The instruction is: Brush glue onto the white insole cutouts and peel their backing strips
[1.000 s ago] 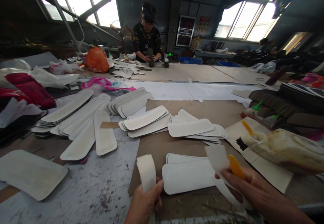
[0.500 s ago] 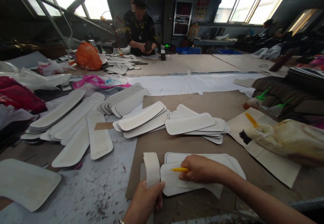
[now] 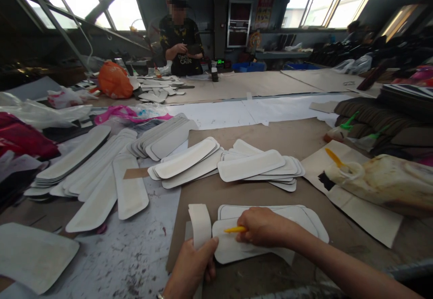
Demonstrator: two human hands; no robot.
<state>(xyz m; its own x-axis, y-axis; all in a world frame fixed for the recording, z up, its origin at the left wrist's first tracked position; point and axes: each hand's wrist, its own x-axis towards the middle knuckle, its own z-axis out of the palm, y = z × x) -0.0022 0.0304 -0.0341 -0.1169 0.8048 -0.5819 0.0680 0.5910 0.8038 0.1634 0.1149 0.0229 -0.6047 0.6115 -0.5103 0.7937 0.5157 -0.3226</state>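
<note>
My left hand (image 3: pixel 192 265) is closed on a stack of cream strips (image 3: pixel 199 222), which stands up from the fist, and its thumb lies by the edge of a white rounded panel (image 3: pixel 221 240). In my right hand (image 3: pixel 260 227) is a yellow stick (image 3: pixel 236 229), perhaps a tool handle; its tip points left, and any part behind the fist is hidden. That fist rests over the same white panel. Under and behind it lie more white panels (image 3: pixel 309 215), overlapping on the brown board (image 3: pixel 270 281).
Fanned piles of white panels (image 3: pixel 252 164) lie ahead and to the left (image 3: pixel 89 168). At right, a stained container (image 3: pixel 389 184) holds a yellow spatula (image 3: pixel 333 157). Beyond it are green-tipped bottles (image 3: pixel 348 123) and dark stacked pieces (image 3: pixel 375 118). A co-worker (image 3: pixel 181 42) stands across the table.
The view has shifted slightly. My right hand and the yellow stick have moved a little left over the panel. My left hand keeps its hold on the strips.
</note>
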